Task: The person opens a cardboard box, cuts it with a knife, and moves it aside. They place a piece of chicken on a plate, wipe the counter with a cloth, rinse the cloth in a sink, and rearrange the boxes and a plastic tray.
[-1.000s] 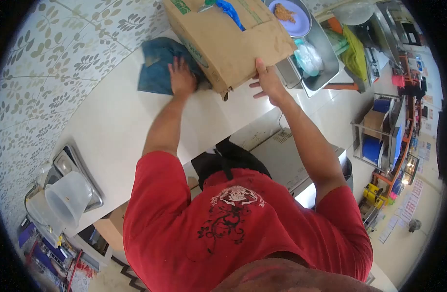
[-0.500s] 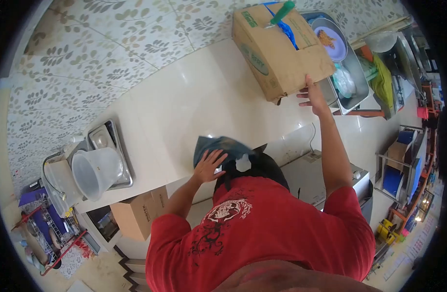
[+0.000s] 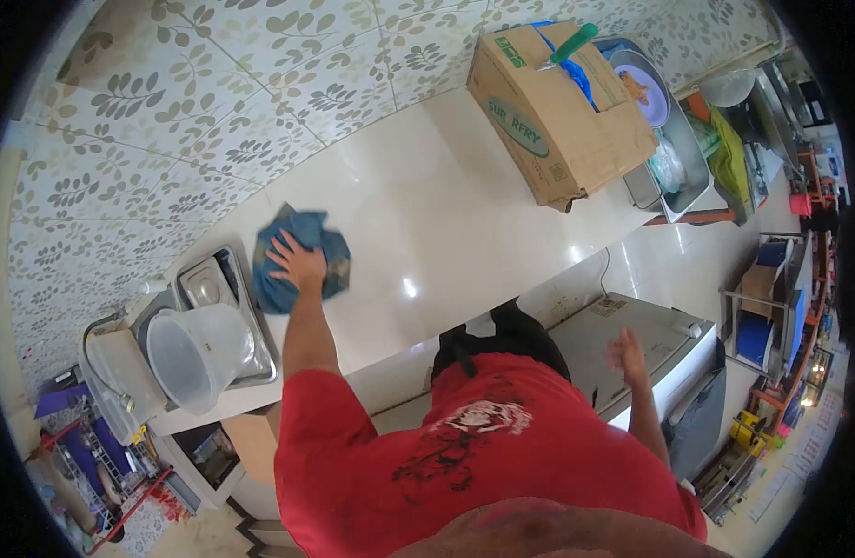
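My left hand (image 3: 302, 265) presses a crumpled dark blue-green cloth (image 3: 327, 244) onto the white countertop (image 3: 427, 214). Its fingers spread over the bunched fabric and hold it down; the underside is hidden. Just left of the cloth are a metal tray (image 3: 267, 358) and a translucent plastic bucket (image 3: 181, 363). My right hand (image 3: 624, 358) hangs in the air on the right, over a grey-topped appliance (image 3: 585, 349) below counter height. Its fingers are apart and nothing is in it.
An open cardboard box (image 3: 576, 139) with a green-handled tool (image 3: 571, 45) stands at the counter's back right. Behind it, a metal basin (image 3: 692, 181) holds a purple bowl (image 3: 658, 110) and a plastic bag. Patterned tiles (image 3: 213, 93) run along the back. A faucet hose (image 3: 85, 349) is far left.
My left hand has carried the cloth left and back across the counter, from the front edge towards the tray. My right hand has left the cardboard box and dropped towards my body.
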The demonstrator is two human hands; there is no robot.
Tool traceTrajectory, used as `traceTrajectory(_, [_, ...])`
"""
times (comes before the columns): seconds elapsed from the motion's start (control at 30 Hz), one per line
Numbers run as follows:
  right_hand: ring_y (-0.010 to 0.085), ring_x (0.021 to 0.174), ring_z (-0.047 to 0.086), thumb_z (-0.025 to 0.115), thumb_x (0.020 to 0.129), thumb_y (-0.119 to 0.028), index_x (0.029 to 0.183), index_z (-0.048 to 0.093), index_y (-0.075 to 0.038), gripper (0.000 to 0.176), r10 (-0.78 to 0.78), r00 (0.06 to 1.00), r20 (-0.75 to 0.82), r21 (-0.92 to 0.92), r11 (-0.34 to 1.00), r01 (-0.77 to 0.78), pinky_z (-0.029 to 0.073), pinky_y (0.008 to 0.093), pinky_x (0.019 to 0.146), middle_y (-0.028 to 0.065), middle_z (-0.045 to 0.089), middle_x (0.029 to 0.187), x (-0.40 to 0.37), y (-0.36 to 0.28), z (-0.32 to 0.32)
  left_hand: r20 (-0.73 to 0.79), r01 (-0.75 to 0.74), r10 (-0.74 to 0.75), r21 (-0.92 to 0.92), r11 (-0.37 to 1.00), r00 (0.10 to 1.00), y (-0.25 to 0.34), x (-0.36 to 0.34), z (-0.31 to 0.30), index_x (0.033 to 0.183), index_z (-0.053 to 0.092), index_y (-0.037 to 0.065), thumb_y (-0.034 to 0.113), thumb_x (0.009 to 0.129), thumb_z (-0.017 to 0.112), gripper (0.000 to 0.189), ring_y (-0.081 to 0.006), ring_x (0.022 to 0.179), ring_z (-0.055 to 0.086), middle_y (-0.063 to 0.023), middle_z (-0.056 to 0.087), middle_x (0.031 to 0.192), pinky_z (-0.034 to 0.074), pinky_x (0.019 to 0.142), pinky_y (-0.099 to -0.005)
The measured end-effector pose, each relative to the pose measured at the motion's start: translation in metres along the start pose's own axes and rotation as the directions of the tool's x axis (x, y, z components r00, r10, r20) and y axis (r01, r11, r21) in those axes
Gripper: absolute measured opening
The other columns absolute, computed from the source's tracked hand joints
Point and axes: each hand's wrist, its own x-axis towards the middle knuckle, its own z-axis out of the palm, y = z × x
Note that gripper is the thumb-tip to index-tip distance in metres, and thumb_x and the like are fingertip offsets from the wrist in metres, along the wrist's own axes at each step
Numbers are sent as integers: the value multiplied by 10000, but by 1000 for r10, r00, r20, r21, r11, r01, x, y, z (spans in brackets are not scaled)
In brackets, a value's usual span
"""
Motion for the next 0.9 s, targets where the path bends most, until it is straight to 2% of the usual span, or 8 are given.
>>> traceTrajectory(0.1, [201, 782, 681, 554, 976, -649, 1465, 419, -81, 761, 174, 983, -60, -65, 982, -178, 529, 309, 572, 140, 652, 1097, -68, 47, -14, -65, 87, -91, -57, 995, 994, 75, 68, 7, 1653, 135, 161, 535, 912, 624, 963, -489, 1549, 21, -191, 81, 1708, 92, 1135, -777])
traceTrajectory(0.23, [171, 785, 678, 536, 1026, -555, 1427, 492, -101, 608, 277, 960, -51, -29, 960, -278, 510, 287, 579, 101, 674, 1053, -98, 72, -17, -220, -389, 412, 142, 910, 884, 199, -12, 21, 1550, 331, -1, 469, 886, 615, 862, -510, 1492, 223, -268, 284, 1625, 156, 1108, -799])
traceTrajectory(0.27, [168, 785, 674, 535, 1030, -546, 1414, 504, -97, 592, 230, 972, -49, -104, 967, -234, 509, 289, 581, 99, 673, 1046, -92, 74, -9, -127, -506, 503, 6, 862, 855, 229, -54, 16, 1546, 338, -18, 438, 868, 613, 863, -512, 1514, 175, -277, 254, 1637, 143, 1128, -787])
traceTrajectory(0.4, [154, 783, 655, 536, 1039, -498, 1386, 535, -75, 547, 100, 994, 34, -305, 948, -84, 500, 291, 588, 90, 670, 1026, -58, 60, 2, -26, -811, 824, -197, 551, 566, 287, -214, 53, 1604, 312, 126, 528, 990, 505, 759, -445, 1550, 127, -171, 189, 1690, 47, 1174, -750])
traceTrajectory(0.5, [146, 799, 644, 539, 1044, -418, 1388, 540, -54, 501, -4, 997, 83, -330, 944, 31, 495, 292, 607, 87, 670, 1029, -26, 50, -29, -37, -849, 871, -242, 469, 491, 260, -244, 61, 1586, 359, 204, 536, 970, 560, 729, -385, 1543, 198, -130, 253, 1672, 95, 1192, -717])
traceTrajectory(0.7, [143, 806, 636, 517, 1054, -375, 1414, 504, -93, 458, 34, 994, -106, -236, 970, -59, 515, 264, 611, 71, 648, 1066, -21, 57, -82, -100, -602, 594, -92, 793, 798, 93, -164, 13, 1524, 458, 186, 559, 914, 645, 739, -384, 1482, 319, -136, 402, 1587, 212, 1168, -686])
traceTrajectory(0.8, [162, 797, 648, 528, 1054, -344, 1377, 542, -59, 431, 98, 984, -150, -220, 967, -130, 499, 305, 587, 103, 674, 1051, -31, 110, -107, -284, -213, 175, -109, 971, 943, 0, -120, 25, 1571, 370, 171, 558, 926, 630, 796, -405, 1485, 285, -207, 319, 1608, 194, 1185, -668])
traceTrajectory(0.9, [195, 803, 664, 510, 1063, -367, 1400, 515, -94, 433, 302, 942, -150, -213, 920, -329, 519, 342, 584, 115, 673, 1051, -64, 120, -107, -311, 183, -224, -155, 971, 924, -19, -48, 33, 1610, 280, 150, 603, 975, 522, 817, -417, 1517, 221, -227, 241, 1645, 168, 1189, -673])
